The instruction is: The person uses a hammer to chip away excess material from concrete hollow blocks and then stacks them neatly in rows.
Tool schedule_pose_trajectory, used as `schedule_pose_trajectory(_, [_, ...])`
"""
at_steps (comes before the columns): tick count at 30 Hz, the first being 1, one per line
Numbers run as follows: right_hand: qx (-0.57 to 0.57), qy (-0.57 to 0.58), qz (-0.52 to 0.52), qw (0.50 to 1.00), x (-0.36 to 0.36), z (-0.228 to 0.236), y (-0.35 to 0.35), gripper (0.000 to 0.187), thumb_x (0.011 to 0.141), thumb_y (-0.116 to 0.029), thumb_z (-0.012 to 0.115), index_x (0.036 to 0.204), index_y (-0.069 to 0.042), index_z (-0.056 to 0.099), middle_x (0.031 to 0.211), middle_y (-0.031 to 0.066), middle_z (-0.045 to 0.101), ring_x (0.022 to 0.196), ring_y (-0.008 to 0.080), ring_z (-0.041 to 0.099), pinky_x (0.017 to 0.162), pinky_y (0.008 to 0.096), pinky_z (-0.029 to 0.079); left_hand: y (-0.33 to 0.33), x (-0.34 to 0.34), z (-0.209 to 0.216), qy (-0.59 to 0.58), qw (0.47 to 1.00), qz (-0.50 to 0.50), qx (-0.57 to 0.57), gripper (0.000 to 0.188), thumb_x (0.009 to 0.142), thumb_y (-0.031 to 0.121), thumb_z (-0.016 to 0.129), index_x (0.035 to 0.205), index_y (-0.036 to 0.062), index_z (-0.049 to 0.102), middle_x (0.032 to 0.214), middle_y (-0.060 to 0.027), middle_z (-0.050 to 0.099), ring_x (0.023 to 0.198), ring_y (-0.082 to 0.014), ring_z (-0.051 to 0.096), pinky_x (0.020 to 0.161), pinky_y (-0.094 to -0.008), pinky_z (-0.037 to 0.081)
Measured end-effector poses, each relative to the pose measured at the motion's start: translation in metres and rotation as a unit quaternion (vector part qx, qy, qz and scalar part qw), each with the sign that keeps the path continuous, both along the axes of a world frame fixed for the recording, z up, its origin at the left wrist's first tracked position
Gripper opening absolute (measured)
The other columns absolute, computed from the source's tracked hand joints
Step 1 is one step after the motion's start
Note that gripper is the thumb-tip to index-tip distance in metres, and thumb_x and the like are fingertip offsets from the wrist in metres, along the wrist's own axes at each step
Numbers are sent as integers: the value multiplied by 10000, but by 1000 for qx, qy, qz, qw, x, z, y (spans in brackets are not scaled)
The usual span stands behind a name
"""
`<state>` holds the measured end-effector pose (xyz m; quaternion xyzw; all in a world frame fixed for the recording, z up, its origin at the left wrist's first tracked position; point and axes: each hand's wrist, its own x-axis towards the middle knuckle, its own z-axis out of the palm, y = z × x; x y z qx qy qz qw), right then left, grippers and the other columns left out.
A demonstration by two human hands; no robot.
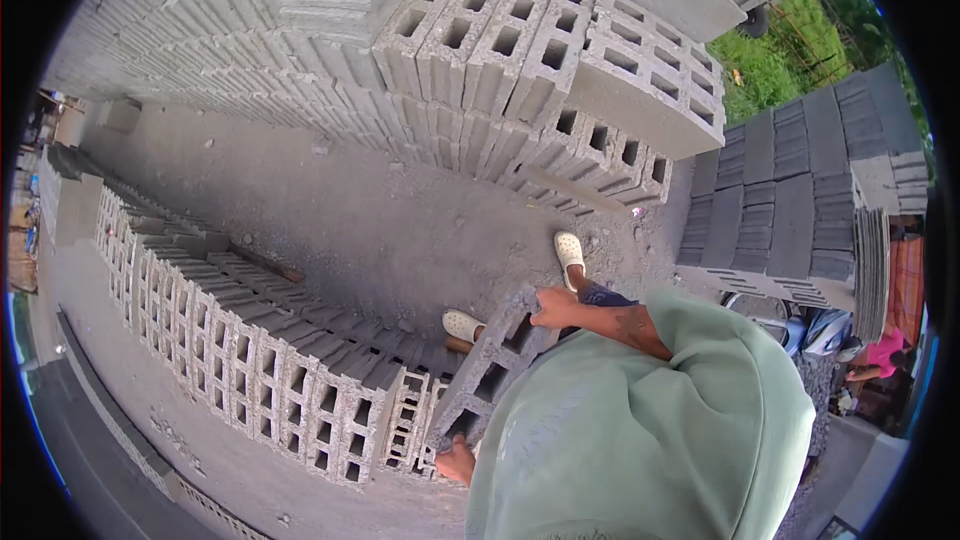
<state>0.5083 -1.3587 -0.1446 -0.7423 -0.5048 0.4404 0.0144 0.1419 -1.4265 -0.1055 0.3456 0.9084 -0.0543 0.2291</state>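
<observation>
Dusty grey ground [330, 200] spreads across an open yard, hemmed in by stacked masonry. Along the far left runs a paved road [85, 430]; next comes a low row of hollow blocks [235, 340], set side by side with cavities facing outward, probably so that each supports its neighbour and can be lifted singly. Higher up, a large stack [480, 50] rises in tiers, packed tightly, seemingly for stability and to save room.

Near the middle, the left hand [455, 462] has its grip closed on the lower end of a concrete block [505, 358], some fingers hidden. That block is tilted in front of the person's body, just beside the near end of the row; whether the two touch, I cannot tell. Cream clogs [570, 250] stand apart beyond it, a stance that likely helps balance. The right hand [553, 308] pinches the block's opposite end, its grip pressed near a cavity. Holding both ends presumably shares the weight and prevents twisting.

Rightward, a pale green shirt [640, 430] carries a faint print, too washed-out to read. Farther over, a dark grey stack [770, 180] has blocks laid in alternating directions, perhaps to lock the layers, with grass [775, 65] behind and another person [880, 352] in pink near the edge. No brand or label is legible on the blocks.
</observation>
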Motion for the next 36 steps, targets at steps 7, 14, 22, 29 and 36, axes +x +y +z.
schedule_pose_trajectory(7, [64,-97,-365,924,210,83,-133,445,640,-338,692,736,77,564,724,268,600,718,401,614,644,452,477,129,267,21,-119,920,-363,83,475,591,361,740,763,-64,618,748,-266,633,756,-429,628,706,-485,485])
schedule_pose_trajectory(14, [156,-107,-596,780,324,104,-181,347,656,-227,702,642,41,482,627,137,580,592,184,530,558,377,439,224,512,112,-140,776,-610,72,451,629,374,733,829,-23,655,831,-251,649,809,-404,635,723,-469,497])
schedule_pose_trajectory(22, [162,-31,-638,753,400,34,-99,320,694,-227,706,728,54,557,667,109,593,611,165,527,552,360,435,274,591,117,-139,693,-564,428,350,733,261,708,1008,61,622,1034,-117,615,1032,-324,523,895,-451,395])
schedule_pose_trajectory(29, [173,163,-661,712,406,48,-91,366,689,-209,702,899,71,595,867,125,620,762,177,557,684,326,451,256,621,44,-204,607,-590,493,438,815,276,619,1194,74,533,1285,-177,458,1231,-368,380,1016,-502,279])
schedule_pose_trajectory(36, [161,190,-653,715,389,56,-100,448,684,-185,693,989,102,535,945,133,582,826,192,546,697,332,455,244,620,33,-137,599,-660,432,475,852,311,522,1261,71,496,1379,-188,381,1307,-388,293,1035,-563,213])
